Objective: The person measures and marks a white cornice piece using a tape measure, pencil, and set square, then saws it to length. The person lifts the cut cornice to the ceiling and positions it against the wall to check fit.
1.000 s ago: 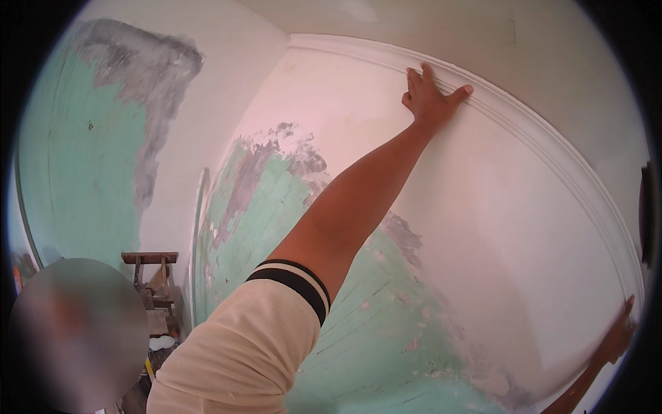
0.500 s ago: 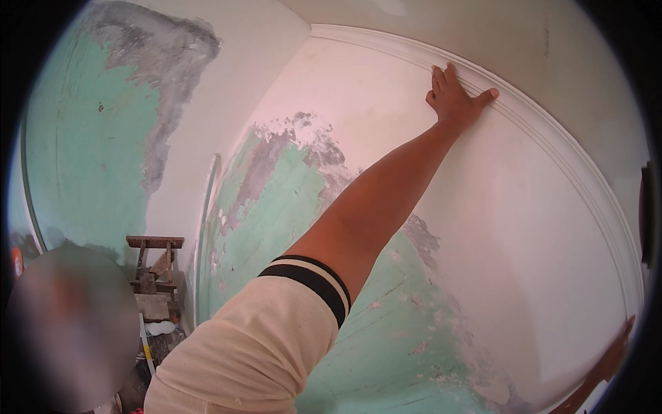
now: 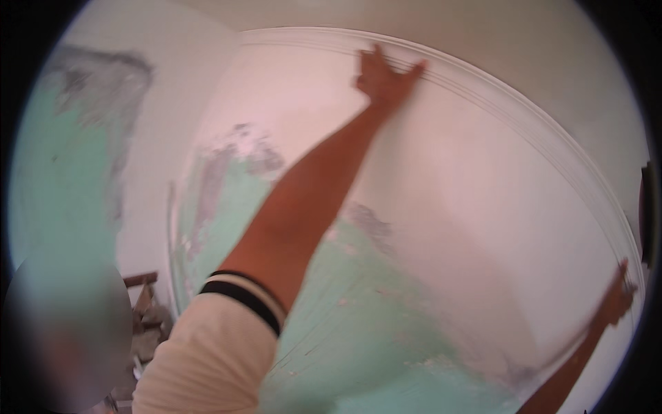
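Note:
A long white cornice moulding (image 3: 483, 81) runs along the top of the wall, where it meets the ceiling, and bends down the right side of the view. My left hand (image 3: 385, 79) reaches up to it with fingers and thumb spread, pressing against its lower ridges. At the far right, my right hand (image 3: 618, 298) touches the same moulding further along. One of its fingers stretches upward; the others show only in part, and I see nothing plainly held in it.
Bare grey patches and old green paint (image 3: 372, 310) cover the lower wall (image 3: 476, 186). A wooden stepladder (image 3: 143, 303) stands at lower left, beside a large blurred shape (image 3: 69, 338). A dark object (image 3: 647, 214) sits at the right edge.
The view has swung, so the wall, moulding and left hand appear further left. My right hand and forearm now show more fully at the right. The left hand stays spread on the moulding.

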Demonstrator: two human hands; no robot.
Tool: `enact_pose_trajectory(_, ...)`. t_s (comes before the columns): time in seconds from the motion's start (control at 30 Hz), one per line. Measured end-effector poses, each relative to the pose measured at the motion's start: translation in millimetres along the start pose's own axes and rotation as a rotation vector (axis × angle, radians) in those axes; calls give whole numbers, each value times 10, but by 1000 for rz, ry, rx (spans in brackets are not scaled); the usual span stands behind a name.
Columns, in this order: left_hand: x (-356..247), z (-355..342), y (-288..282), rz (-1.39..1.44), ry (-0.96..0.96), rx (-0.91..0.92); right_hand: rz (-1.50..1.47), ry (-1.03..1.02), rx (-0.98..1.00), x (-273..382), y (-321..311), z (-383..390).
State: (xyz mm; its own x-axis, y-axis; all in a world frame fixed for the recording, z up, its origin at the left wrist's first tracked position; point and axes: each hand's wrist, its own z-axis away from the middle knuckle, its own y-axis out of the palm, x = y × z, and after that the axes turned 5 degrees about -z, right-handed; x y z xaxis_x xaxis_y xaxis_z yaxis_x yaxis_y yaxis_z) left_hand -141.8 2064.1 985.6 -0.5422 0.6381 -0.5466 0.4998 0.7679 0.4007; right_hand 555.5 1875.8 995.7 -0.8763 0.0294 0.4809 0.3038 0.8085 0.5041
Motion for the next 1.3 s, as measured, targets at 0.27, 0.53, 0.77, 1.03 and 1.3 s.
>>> enact_pose_trajectory(0.27, -14, 86, -40, 40, 87, -67, -21, 96, 74, 488, -404, 307)
enact_pose_trajectory(0.53, 94, -20, -23, 11, 32, -59, -75, 100, 162, 569, -444, 378)
enact_pose_trajectory(0.77, 144, -71, 26, -55, 5, -54, -126, 33, 150, 619, -508, 419)
enact_pose_trajectory(1.03, 337, -284, 155, 86, 98, -66, -218, 33, 121, 689, -599, 422)
enact_pose_trajectory(1.3, 451, -418, 174, 145, 104, -31, -203, 34, 198, 705, -626, 434)
